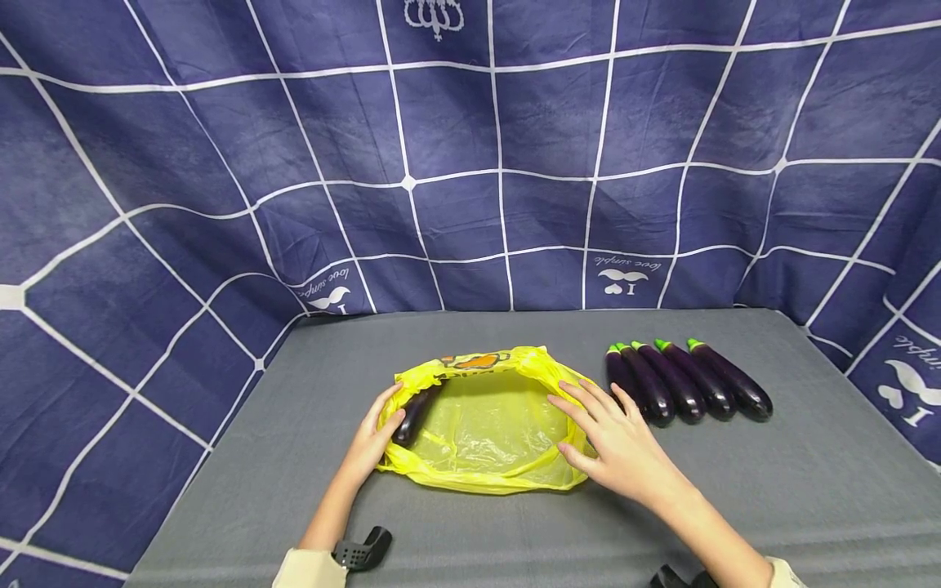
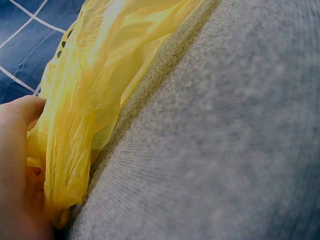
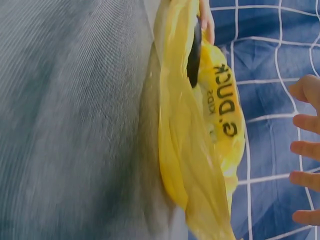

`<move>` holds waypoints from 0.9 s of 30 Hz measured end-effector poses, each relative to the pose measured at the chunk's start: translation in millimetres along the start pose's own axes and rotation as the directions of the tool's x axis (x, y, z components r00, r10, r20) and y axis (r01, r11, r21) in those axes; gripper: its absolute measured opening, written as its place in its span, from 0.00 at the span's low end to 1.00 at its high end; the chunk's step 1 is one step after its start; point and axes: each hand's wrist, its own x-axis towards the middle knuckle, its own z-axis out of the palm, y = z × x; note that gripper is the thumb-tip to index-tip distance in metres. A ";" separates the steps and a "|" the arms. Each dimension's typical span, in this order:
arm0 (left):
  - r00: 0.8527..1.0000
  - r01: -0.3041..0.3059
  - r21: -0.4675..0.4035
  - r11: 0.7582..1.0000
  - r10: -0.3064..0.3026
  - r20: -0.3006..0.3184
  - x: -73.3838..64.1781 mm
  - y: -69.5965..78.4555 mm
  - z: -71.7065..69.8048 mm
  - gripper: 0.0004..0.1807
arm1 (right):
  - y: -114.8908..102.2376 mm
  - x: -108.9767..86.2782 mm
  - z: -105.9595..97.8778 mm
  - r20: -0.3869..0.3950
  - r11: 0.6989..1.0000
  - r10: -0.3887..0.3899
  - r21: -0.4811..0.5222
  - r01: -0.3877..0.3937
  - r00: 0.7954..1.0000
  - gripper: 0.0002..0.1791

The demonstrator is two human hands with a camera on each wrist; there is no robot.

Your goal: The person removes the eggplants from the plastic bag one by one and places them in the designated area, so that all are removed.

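A yellow plastic bag (image 1: 478,482) lies on the grey surface with its mouth spread wide, and one dark eggplant (image 1: 416,415) rests inside at the left. My left hand (image 1: 373,433) holds the bag's left rim, thumb over the edge and fingers outside. In the left wrist view the gathered yellow film is next to that hand's thumb (image 2: 31,107). My right hand (image 1: 617,441) hovers at the right rim with its fingers spread and straight. Those fingers (image 3: 306,149) appear apart from the bag in the right wrist view, with nothing in them.
Several eggplants (image 1: 680,388) with green stem ends lie side by side to the right of the bag, just beyond my right hand. The grey cloth-covered table (image 1: 243,490) meets a blue curtain (image 1: 456,204) with white lines at the back and sides.
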 end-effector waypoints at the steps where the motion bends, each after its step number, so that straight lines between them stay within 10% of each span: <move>1: 1.000 0.003 -0.003 1.000 -0.003 0.002 -0.1 0.8 0.1 0.25 | -2.4 1.5 0.7 0.005 1.000 0.000 0.003 0.000 1.000 0.31; 11: 0.999 0.048 -0.012 0.999 -0.048 0.019 -8.8 35.3 -0.6 0.26 | -31.0 12.1 21.7 0.070 0.997 -0.078 0.011 0.078 0.995 0.32; 27: 0.999 0.050 -0.011 0.999 -0.049 0.021 -9.0 37.6 -0.2 0.26 | -69.0 36.0 46.0 0.211 0.988 -0.145 0.080 0.131 0.967 0.31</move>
